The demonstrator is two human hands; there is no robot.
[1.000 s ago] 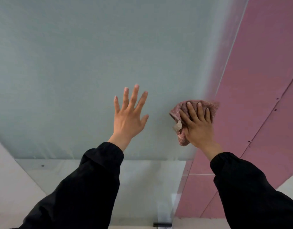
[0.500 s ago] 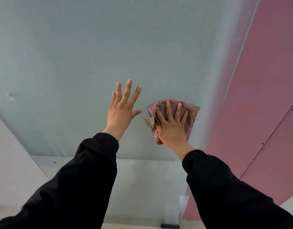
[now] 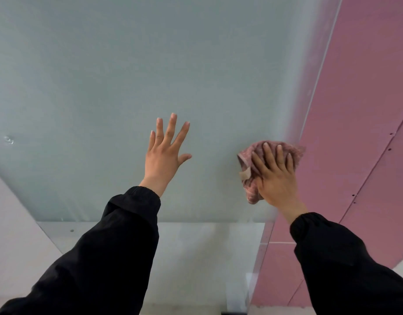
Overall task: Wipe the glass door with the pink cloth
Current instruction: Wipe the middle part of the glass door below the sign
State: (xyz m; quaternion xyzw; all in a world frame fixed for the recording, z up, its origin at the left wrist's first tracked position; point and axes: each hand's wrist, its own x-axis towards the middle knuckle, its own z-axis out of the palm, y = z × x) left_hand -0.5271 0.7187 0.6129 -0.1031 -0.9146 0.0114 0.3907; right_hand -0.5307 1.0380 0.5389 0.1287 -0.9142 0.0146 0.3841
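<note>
Pink cloth [image 3: 250, 186] bunched, pressed on glass door [image 3: 127, 76] at door's right edge, just above lower clear band. Right grip [image 3: 278, 178] on top of it: fingers straight, spread over cloth, pushing flat, not clenched; thumb hidden. Left grip [image 3: 164, 160] wide, fingers splayed, palm toward frosted pane, well left of cloth; contact with glass unclear. Pink wall [image 3: 366, 110] beyond door edge. Key relation: cloth at rightmost limit, so open pane lies left and up from right grip. Judgement: next stroke leftward; left grip sits in that lane.
</note>
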